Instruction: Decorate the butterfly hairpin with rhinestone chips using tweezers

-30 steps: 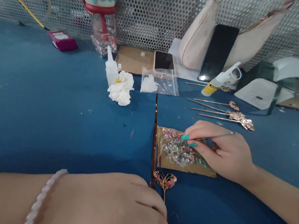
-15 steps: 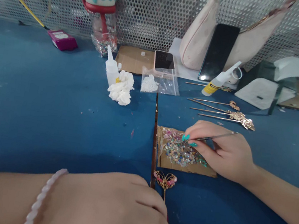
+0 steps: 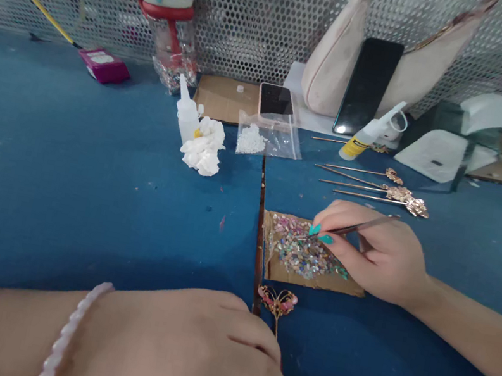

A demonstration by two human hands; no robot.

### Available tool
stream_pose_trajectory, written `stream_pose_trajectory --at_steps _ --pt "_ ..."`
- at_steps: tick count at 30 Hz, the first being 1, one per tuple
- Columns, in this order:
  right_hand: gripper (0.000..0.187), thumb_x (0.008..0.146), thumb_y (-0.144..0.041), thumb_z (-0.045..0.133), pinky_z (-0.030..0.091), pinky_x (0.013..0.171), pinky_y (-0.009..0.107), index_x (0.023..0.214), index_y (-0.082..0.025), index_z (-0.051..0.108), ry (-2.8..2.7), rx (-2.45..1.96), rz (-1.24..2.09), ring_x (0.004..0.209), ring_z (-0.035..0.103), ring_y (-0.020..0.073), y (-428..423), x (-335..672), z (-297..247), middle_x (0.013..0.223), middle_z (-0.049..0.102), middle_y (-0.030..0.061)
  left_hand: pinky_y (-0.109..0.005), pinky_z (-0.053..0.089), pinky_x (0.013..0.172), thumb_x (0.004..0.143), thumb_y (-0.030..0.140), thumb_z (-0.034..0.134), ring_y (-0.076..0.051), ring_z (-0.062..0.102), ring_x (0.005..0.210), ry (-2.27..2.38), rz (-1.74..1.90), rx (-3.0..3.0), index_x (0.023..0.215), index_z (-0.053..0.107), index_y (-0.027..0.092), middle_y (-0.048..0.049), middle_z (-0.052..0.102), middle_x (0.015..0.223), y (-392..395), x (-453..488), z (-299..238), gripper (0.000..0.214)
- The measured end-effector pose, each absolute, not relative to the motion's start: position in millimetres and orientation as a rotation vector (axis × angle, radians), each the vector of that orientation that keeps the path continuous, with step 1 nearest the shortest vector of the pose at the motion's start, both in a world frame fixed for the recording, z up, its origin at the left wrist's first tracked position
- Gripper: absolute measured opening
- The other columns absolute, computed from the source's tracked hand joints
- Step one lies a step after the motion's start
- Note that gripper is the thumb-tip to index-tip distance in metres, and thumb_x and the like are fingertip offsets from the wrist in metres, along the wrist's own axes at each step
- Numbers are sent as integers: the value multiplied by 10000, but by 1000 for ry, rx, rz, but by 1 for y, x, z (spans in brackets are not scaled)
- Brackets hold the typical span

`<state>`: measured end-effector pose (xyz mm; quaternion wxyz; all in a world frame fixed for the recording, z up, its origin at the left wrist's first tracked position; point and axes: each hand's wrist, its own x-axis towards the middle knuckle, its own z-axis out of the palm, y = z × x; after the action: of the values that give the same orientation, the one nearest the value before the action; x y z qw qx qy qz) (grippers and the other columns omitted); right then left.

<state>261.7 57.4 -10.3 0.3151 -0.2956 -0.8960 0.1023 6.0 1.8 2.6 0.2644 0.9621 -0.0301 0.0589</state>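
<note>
My right hand [image 3: 375, 254] is closed around slim metal tweezers [image 3: 355, 227], whose tips point down at a heap of small multicoloured rhinestones [image 3: 304, 255]. The stones lie on a piece of cardboard [image 3: 340, 286]; whether the tips grip one is too small to tell. At the bottom, my left hand [image 3: 199, 352], with a pale bead bracelet at the wrist, curls its fingers over the stem of a hairpin. The hairpin's gold butterfly head [image 3: 277, 301], set with pink stones, shows beyond the knuckles, just below the cardboard. Most of the stem is hidden under the hand.
Several gold hairpins [image 3: 376, 190] lie behind my right hand. Farther back stand a yellow-labelled glue bottle [image 3: 357, 145] and a white bottle [image 3: 186, 116] beside crumpled tissue [image 3: 204, 151]. A zip bag [image 3: 283, 139], phones [image 3: 369, 86] and a handbag [image 3: 332, 60] are near the mesh panel.
My right hand and the tweezers have shifted slightly, with the tips still over the rhinestones. My left hand and the hairpin keep their place.
</note>
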Motion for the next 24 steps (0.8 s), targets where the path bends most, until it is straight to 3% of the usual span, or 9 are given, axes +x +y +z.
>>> stream_pose_trajectory --at_steps 24 --pt "108 866 -105 491 495 584 262 871 -206 529 -2340 -727 288 680 622 119 57 259 -8 759 631 17 -239 370 1061 993 222 378 -150 454 1149 -81 119 2629 1146 583 130 3 576 1227 2 7 2 271"
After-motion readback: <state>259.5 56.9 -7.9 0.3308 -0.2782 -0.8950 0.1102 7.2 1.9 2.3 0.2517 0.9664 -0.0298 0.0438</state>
